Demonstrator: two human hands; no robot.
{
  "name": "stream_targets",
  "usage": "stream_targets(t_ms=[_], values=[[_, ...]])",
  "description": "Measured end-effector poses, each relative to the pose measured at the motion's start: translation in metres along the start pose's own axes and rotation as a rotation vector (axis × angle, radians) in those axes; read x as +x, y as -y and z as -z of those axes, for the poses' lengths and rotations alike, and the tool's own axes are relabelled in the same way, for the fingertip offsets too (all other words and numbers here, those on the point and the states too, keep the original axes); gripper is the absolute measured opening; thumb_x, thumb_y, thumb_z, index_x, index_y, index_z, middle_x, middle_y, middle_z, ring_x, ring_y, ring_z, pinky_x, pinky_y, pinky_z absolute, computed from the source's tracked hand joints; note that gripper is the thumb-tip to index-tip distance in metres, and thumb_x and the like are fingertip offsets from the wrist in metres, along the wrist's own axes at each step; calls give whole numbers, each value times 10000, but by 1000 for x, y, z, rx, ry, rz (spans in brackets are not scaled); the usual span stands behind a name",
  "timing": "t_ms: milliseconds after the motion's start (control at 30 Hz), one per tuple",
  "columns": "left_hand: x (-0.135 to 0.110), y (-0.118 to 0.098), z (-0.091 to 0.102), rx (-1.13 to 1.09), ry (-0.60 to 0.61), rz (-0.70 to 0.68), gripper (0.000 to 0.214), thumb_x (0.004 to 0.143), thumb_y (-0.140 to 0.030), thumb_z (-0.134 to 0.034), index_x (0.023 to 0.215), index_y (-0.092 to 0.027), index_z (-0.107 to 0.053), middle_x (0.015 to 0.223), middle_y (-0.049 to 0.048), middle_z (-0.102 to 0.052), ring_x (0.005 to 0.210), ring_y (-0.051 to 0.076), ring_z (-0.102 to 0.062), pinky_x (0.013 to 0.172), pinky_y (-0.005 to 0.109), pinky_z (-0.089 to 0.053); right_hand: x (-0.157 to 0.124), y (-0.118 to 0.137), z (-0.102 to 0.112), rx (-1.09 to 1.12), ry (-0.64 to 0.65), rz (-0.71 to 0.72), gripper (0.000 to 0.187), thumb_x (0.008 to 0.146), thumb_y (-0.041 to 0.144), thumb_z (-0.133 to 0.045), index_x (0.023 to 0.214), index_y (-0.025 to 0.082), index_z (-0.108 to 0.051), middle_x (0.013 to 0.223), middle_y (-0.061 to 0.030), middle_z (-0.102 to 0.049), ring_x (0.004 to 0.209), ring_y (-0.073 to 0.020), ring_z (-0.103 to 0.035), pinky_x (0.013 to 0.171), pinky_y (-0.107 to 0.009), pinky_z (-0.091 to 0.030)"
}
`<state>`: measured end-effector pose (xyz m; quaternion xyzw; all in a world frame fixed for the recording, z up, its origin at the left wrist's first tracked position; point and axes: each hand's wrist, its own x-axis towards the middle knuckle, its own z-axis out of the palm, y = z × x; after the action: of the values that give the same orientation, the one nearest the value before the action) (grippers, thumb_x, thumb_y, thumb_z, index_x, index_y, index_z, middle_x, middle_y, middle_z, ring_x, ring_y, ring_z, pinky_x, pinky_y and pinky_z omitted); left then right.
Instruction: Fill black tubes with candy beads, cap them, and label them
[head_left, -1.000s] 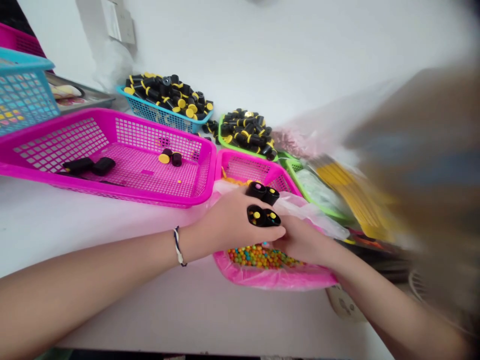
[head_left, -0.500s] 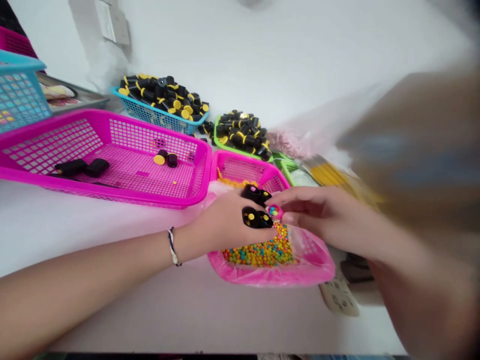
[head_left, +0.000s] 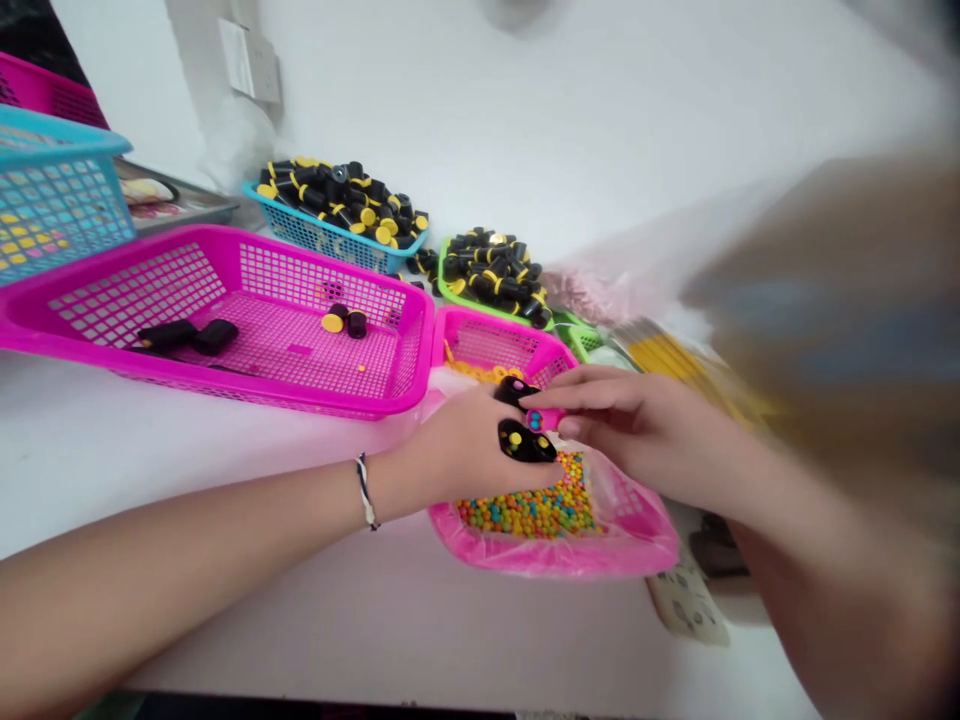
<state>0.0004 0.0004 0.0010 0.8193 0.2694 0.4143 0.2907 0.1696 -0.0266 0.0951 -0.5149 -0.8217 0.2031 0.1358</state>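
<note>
My left hand (head_left: 465, 445) is closed around several small black plastic containers (head_left: 527, 443), with yellow and pink bits showing in their openings. My right hand (head_left: 645, 415) pinches a small pink cup (head_left: 546, 419) between thumb and fingers. Blue balls show at the cup's mouth, which points left toward the black containers. Both hands are over a pink basket (head_left: 555, 562) lined with clear plastic. Small multicoloured balls (head_left: 525, 515), orange, yellow, green and blue, fill its bottom. The left fingertips are partly hidden behind the containers.
On the left lies a large magenta basket (head_left: 352, 405) holding a few black pieces. Behind are a blue basket (head_left: 330, 240) and a green-rimmed basket (head_left: 465, 303) heaped with black-and-yellow pieces. A smaller pink basket (head_left: 517, 345) contains orange rings. A patterned phone-like object (head_left: 688, 608) lies at right.
The pink cup in my right hand has moved slightly left and tipped sideways, its mouth now toward the black containers. The whole view has shifted a little.
</note>
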Motion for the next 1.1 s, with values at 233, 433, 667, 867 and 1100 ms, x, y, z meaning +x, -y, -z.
stream_targets(t_ms=[233, 433, 667, 867, 1100], values=[[0, -3, 2, 53, 36, -1, 202, 769, -351, -708, 648, -199, -651, 654, -35, -653, 722, 148, -608, 622, 248, -431, 2, -1, -2, 15, 10, 3, 307, 872, 224, -529, 1068, 253, -763, 1112, -78, -731, 923, -223, -693, 744, -363, -583], [-1, -2, 2, 10, 20, 8, 183, 766, -362, -723, 687, -205, -671, 688, -36, -651, 680, 134, -593, 611, 237, -453, -4, -8, -1, 219, 40, -72, 204, 875, 277, -597, 1011, 281, -749, 1057, -41, -748, 957, -213, -693, 813, -358, -579], [-1, -2, 2, 9, -6, -18, 160, 760, -370, -739, 733, -214, -718, 778, -8, -689, 743, 159, -608, 682, 263, -491, -40, -40, -1, 328, -44, -133, 158, 877, 359, -661, 1003, 290, -727, 1057, -31, -719, 981, -183, -673, 827, -288, -558], [-2, -2, 3, 38, 3, -9, 177, 779, -393, -729, 745, -219, -732, 803, 14, -684, 751, 168, -605, 706, 283, -511, -58, -54, -16, 145, 94, -238, 287, 901, 401, -579, 1106, 258, -719, 1112, -76, -716, 841, -208, -684, 704, -342, -574], [-3, -5, 6, 10, 21, 103, 267, 759, -407, -739, 981, -260, -765, 974, 30, -721, 836, 190, -667, 740, 302, -539, -39, -52, -2, 113, -95, -180, 317, 885, 498, -607, 1028, 246, -735, 1068, -70, -743, 958, -229, -682, 831, -367, -551]])
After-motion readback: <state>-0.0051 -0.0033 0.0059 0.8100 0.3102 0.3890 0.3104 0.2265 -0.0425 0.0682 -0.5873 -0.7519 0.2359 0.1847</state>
